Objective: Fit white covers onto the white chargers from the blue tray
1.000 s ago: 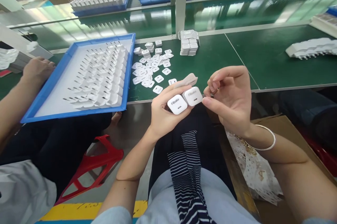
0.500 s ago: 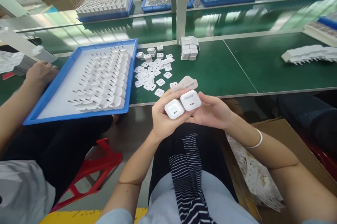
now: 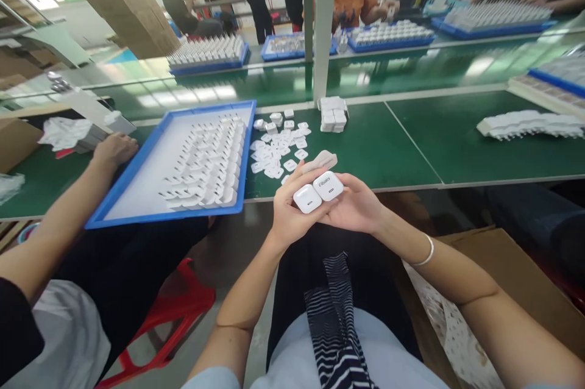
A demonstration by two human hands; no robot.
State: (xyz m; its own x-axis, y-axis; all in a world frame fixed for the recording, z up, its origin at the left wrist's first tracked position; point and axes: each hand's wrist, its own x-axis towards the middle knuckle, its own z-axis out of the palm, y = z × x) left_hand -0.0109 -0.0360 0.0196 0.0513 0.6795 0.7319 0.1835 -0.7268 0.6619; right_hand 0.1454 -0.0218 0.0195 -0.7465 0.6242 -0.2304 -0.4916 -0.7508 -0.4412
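Note:
Two white charger plugs sit side by side in my hands, their socket ends facing me. My left hand (image 3: pixel 287 212) is closed round the left white charger (image 3: pixel 308 199), whose end shows no print. A pale, curved piece of film or backing (image 3: pixel 325 160) sticks up behind its fingers. Against the right printed charger (image 3: pixel 328 186), which carries dark lettering, my right hand (image 3: pixel 359 205) presses its thumb side, with fingers underneath. On the green bench beyond are scattered small white square caps (image 3: pixel 274 148).
A blue-rimmed tray (image 3: pixel 171 218) of white plugs with pins stands at left, a co-worker's arm (image 3: pixel 68 212) beside it. Stacked white pieces (image 3: pixel 333 114) stand behind my hands. A row of white plugs (image 3: pixel 530 124) lies right. An open carton (image 3: pixel 512 279) is below right.
The view has tilted up, showing more of the people across the bench. Both chargers stay in my hands, with the grip much the same.

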